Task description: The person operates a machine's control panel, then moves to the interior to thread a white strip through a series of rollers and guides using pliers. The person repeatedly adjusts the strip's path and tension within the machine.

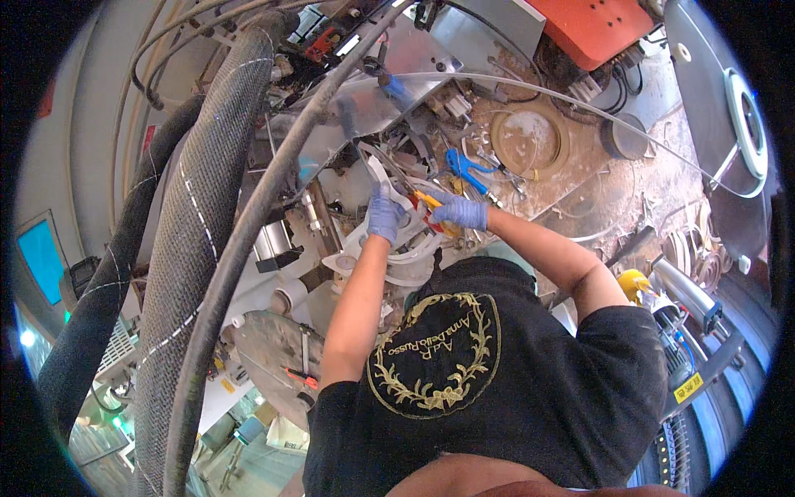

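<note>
Gloved fingers (445, 213) part hidden, yellow tool (427, 199) indistinct

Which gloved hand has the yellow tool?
The right hand: the yellow tool juts from its fingers toward the left hand, which instead grips a pale curved piece.

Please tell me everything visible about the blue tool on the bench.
The blue tool looks like an air gun, with an angled, plastic-looking body and a metallic-looking fitting at one end. It lies on the cluttered bench, just beyond the gloved right hand, which seems not to touch it.
</note>
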Demonstrator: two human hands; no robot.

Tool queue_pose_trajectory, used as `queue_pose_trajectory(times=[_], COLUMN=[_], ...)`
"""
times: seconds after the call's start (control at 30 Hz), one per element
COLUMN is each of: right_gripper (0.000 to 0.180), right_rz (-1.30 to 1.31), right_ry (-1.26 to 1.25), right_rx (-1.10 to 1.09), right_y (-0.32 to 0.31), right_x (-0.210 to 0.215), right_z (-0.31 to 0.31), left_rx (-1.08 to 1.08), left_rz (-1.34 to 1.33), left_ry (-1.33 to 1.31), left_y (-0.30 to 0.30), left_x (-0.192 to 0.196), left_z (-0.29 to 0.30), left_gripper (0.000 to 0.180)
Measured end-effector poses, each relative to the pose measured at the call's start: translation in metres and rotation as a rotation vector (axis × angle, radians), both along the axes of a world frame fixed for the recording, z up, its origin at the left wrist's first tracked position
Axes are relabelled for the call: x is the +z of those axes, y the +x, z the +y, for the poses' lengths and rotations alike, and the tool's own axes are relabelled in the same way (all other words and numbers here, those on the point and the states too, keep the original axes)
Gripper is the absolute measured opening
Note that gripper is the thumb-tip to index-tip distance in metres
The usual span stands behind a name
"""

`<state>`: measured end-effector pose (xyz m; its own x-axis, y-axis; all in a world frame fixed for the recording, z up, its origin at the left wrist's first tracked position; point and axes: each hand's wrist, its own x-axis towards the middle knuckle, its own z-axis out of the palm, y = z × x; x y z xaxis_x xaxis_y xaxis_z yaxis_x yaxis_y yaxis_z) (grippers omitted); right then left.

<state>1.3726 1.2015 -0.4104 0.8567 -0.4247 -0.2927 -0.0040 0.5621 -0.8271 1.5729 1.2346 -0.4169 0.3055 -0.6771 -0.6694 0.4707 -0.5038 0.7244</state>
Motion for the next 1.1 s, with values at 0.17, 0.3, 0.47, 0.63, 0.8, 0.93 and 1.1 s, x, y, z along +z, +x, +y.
queue_pose_trajectory(times=[0.17,0.3,0.47,0.63,0.8,0.93,1.1], right_gripper=[0.038,0.019,0.022,0.046,0.068,0.067,0.070], right_rz=[-0.103,-0.073,-0.017,0.100,0.659,0.306,0.088], right_ry=[0.190,0.569,0.732,0.145,-0.290,-0.294,-0.488], right_rx=[0.005,-0.155,-0.153,-0.163,-0.057,-0.156,0.046], right_y=[0.011,-0.005,-0.015,-0.003,-0.022,-0.029,-0.031], right_x=[-0.001,0.032,0.004,0.006,0.036,-0.015,-0.060], right_z=[0.002,0.002,0.024,0.028,-0.008,-0.001,-0.028], left_rx=[-0.060,0.198,0.117,0.049,-0.026,-0.068,-0.351], left_rz=[-0.328,0.335,0.459,0.226,-0.296,-0.589,-1.143], left_ry=[-0.329,-0.051,0.101,0.033,0.098,-0.001,-0.200], left_y=[0.001,-0.003,-0.003,0.015,0.041,0.056,0.092], left_x=[-0.043,-0.001,0.025,-0.003,-0.013,-0.036,-0.055], left_z=[0.034,0.016,0.006,0.016,0.002,0.018,-0.014], left_gripper=[0.028,0.037,0.035,0.025,0.027,0.030,0.034])
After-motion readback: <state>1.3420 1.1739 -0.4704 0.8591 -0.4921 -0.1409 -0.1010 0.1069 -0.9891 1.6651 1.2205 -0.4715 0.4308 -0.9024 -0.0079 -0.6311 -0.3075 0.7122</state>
